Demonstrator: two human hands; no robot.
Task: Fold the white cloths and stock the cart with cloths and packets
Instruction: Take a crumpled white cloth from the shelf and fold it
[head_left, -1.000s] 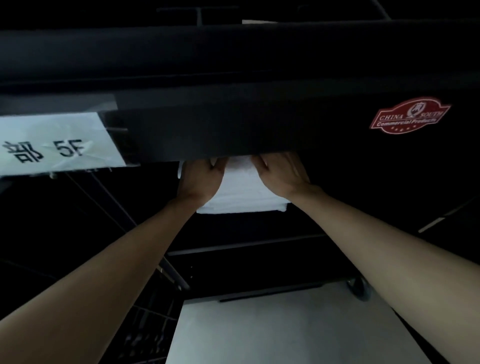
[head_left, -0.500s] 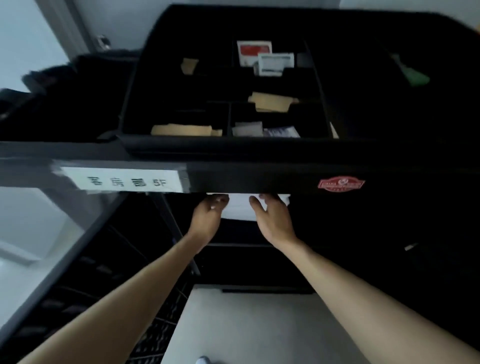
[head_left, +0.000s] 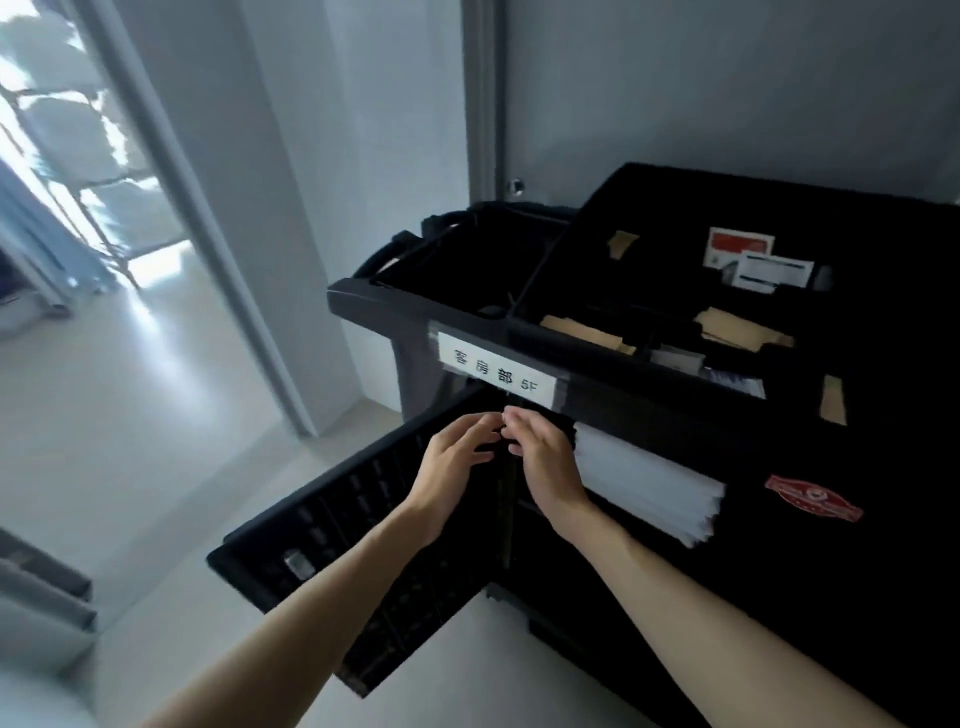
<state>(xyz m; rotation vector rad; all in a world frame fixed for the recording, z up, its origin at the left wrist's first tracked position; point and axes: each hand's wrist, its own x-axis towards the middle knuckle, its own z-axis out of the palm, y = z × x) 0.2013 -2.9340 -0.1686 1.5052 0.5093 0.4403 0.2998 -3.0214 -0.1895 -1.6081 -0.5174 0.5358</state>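
Reaching forward from the bottom of the view, two bare forearms meet in front of the black cart (head_left: 649, 395), just under its white label (head_left: 497, 370). The left hand (head_left: 457, 457) and the right hand (head_left: 545, 462) are close together, fingertips almost touching below the label; both have loosely bent fingers, and neither holds anything that can be made out, though the small gap between the fingertips is too dark to tell if something thin is pinched there. Just left of the hands, the cart's door (head_left: 363, 525) hangs open, swung out over the pale floor (head_left: 130, 415), its inner face ribbed with a small metal latch. Just right of the right hand, the stack of folded white cloths (head_left: 644, 483) lies on the shelf directly beneath the cart's top, its layered edges facing out. Farther right on the cart's front is a red sticker (head_left: 813, 505). Above the label, the top tray holds divided compartments with brown packets (head_left: 587, 330), a few white packets (head_left: 678, 358), and at the back a red-and-white card (head_left: 740, 247) beside a white card (head_left: 774, 273). Left of the tray, at the cart's end, a dark bag (head_left: 467, 260) hangs open. Beyond the cart stands a grey wall (head_left: 727, 93), and far to the left a bright window (head_left: 67, 156).
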